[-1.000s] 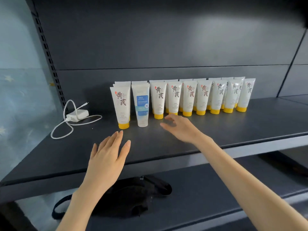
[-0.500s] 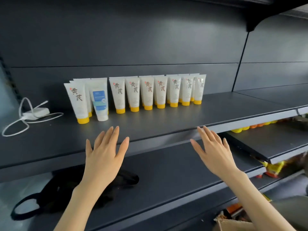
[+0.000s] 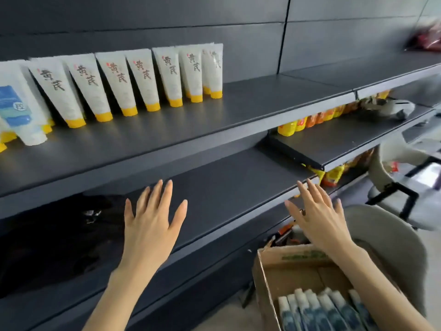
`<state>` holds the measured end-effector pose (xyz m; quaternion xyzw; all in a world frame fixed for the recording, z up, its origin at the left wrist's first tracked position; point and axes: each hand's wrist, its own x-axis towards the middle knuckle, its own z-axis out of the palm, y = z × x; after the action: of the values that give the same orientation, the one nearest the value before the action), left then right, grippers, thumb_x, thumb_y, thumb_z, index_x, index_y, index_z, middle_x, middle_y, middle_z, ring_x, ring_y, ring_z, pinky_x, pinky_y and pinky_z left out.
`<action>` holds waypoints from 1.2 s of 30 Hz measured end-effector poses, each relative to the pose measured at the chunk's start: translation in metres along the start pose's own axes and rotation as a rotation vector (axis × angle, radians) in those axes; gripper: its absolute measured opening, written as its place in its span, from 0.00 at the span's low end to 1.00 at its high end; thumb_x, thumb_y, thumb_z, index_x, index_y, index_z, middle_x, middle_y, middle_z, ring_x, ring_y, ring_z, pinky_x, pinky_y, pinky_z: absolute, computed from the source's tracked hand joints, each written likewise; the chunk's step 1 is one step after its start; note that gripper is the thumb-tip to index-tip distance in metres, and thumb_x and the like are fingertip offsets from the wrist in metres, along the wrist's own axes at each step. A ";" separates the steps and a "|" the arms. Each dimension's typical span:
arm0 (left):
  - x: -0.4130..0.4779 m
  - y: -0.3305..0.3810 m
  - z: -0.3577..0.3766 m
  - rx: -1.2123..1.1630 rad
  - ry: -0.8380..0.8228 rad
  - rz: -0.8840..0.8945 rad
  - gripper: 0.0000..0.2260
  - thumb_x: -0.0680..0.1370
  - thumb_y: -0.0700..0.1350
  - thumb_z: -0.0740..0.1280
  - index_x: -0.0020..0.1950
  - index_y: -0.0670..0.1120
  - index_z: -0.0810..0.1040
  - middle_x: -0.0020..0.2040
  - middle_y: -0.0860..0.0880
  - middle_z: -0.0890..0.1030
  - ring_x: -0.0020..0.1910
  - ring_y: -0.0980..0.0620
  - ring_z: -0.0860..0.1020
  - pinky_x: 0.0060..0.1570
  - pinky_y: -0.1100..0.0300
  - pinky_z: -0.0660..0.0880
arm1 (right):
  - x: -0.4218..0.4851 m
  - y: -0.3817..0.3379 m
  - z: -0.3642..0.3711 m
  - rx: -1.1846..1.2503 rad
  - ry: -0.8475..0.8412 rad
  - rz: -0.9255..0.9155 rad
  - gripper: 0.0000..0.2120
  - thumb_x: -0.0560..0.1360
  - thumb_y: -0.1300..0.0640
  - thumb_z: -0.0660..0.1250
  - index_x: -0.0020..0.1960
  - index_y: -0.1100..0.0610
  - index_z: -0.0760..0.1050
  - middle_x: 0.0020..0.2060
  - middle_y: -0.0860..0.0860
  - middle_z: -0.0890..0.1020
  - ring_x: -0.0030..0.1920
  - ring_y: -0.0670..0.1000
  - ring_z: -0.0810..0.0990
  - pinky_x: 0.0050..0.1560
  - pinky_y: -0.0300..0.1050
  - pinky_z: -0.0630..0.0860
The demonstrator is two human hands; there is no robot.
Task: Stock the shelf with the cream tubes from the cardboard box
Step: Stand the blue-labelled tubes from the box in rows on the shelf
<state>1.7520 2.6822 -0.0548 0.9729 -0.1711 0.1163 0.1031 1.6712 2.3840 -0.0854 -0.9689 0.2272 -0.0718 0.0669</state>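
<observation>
Yellow-capped cream tubes (image 3: 120, 84): seven across the front row on the shelf (image 3: 262, 103); more stand partly hidden behind, full count unclear.
Blue-labelled white-capped tube (image 3: 16, 111): one.
Cardboard box (image 3: 298, 255): one.
Blue-and-white tubes (image 3: 331, 311) in the box: about seven showing, some cut by the frame edge.
Hands: two, the left hand (image 3: 150, 225) and the right hand (image 3: 317, 218).
Grey chairs (image 3: 393, 254): two.
Black bag (image 3: 47, 242): one.
Orange and yellow packs (image 3: 310, 120): too blurred to count.

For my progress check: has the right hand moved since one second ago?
Yes. The right hand left the yellow-capped tubes and came down toward the cardboard box.
</observation>
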 end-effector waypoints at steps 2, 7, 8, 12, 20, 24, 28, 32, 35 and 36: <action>0.008 0.009 0.017 -0.005 -0.050 0.044 0.35 0.76 0.65 0.41 0.77 0.48 0.56 0.76 0.48 0.61 0.75 0.46 0.58 0.72 0.40 0.52 | -0.003 0.012 0.016 0.000 -0.017 0.041 0.39 0.70 0.31 0.37 0.77 0.48 0.46 0.77 0.48 0.49 0.77 0.53 0.48 0.73 0.61 0.47; 0.026 0.034 0.071 -0.025 -0.197 0.147 0.36 0.73 0.64 0.38 0.78 0.49 0.53 0.78 0.49 0.56 0.76 0.48 0.54 0.73 0.41 0.49 | -0.017 0.046 0.067 0.061 -0.080 0.175 0.33 0.77 0.35 0.48 0.77 0.49 0.50 0.77 0.48 0.51 0.76 0.52 0.50 0.72 0.63 0.48; 0.028 0.038 0.084 -0.028 -0.228 0.165 0.36 0.73 0.65 0.38 0.78 0.49 0.52 0.78 0.49 0.55 0.76 0.48 0.54 0.73 0.42 0.48 | -0.020 0.053 0.081 0.056 -0.100 0.204 0.32 0.78 0.36 0.49 0.77 0.50 0.50 0.77 0.49 0.51 0.76 0.53 0.50 0.72 0.63 0.49; 0.031 0.052 0.138 -0.044 -0.327 0.221 0.36 0.73 0.65 0.38 0.78 0.49 0.52 0.78 0.49 0.56 0.76 0.48 0.54 0.73 0.42 0.48 | -0.030 0.075 0.126 0.060 -0.199 0.292 0.31 0.78 0.38 0.49 0.77 0.51 0.52 0.77 0.51 0.53 0.76 0.55 0.51 0.71 0.64 0.51; 0.018 0.082 0.242 -0.025 -0.531 0.332 0.35 0.75 0.64 0.39 0.77 0.47 0.53 0.77 0.47 0.58 0.75 0.46 0.56 0.72 0.42 0.50 | -0.038 0.130 0.218 0.100 -0.313 0.434 0.31 0.79 0.38 0.50 0.76 0.54 0.55 0.76 0.53 0.57 0.75 0.56 0.56 0.72 0.62 0.55; 0.008 0.101 0.292 0.006 -0.671 0.332 0.34 0.76 0.63 0.40 0.78 0.48 0.48 0.78 0.46 0.52 0.76 0.46 0.51 0.72 0.42 0.48 | -0.045 0.158 0.279 0.202 -0.509 0.546 0.29 0.80 0.41 0.53 0.74 0.57 0.57 0.74 0.55 0.61 0.71 0.59 0.62 0.67 0.60 0.64; -0.008 0.125 0.327 0.025 -0.743 0.393 0.33 0.76 0.63 0.40 0.78 0.48 0.48 0.78 0.46 0.51 0.77 0.46 0.50 0.72 0.42 0.47 | -0.059 0.171 0.333 0.240 -0.696 0.612 0.26 0.79 0.44 0.57 0.71 0.59 0.60 0.68 0.58 0.67 0.66 0.62 0.68 0.60 0.58 0.70; -0.017 0.135 0.351 0.039 -0.722 0.434 0.33 0.76 0.62 0.42 0.78 0.46 0.52 0.77 0.45 0.56 0.76 0.44 0.55 0.71 0.42 0.51 | -0.064 0.176 0.374 0.235 -0.769 0.639 0.27 0.78 0.45 0.60 0.70 0.59 0.59 0.66 0.59 0.67 0.65 0.62 0.68 0.58 0.57 0.69; -0.018 0.137 0.362 0.002 -0.716 0.432 0.35 0.75 0.62 0.41 0.77 0.44 0.54 0.77 0.44 0.59 0.75 0.43 0.57 0.71 0.41 0.52 | -0.064 0.179 0.397 0.228 -0.767 0.627 0.28 0.78 0.48 0.62 0.71 0.59 0.57 0.67 0.60 0.65 0.67 0.62 0.66 0.60 0.58 0.68; -0.018 0.137 0.365 -0.013 -0.716 0.427 0.35 0.75 0.62 0.41 0.77 0.44 0.55 0.77 0.44 0.59 0.75 0.43 0.57 0.71 0.42 0.52 | -0.064 0.180 0.403 0.231 -0.754 0.624 0.28 0.77 0.49 0.63 0.72 0.58 0.57 0.68 0.60 0.64 0.67 0.63 0.65 0.61 0.58 0.68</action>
<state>1.7563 2.4740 -0.3850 0.8940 -0.3946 -0.2116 0.0169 1.6055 2.2916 -0.5166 -0.7994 0.4569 0.2822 0.2693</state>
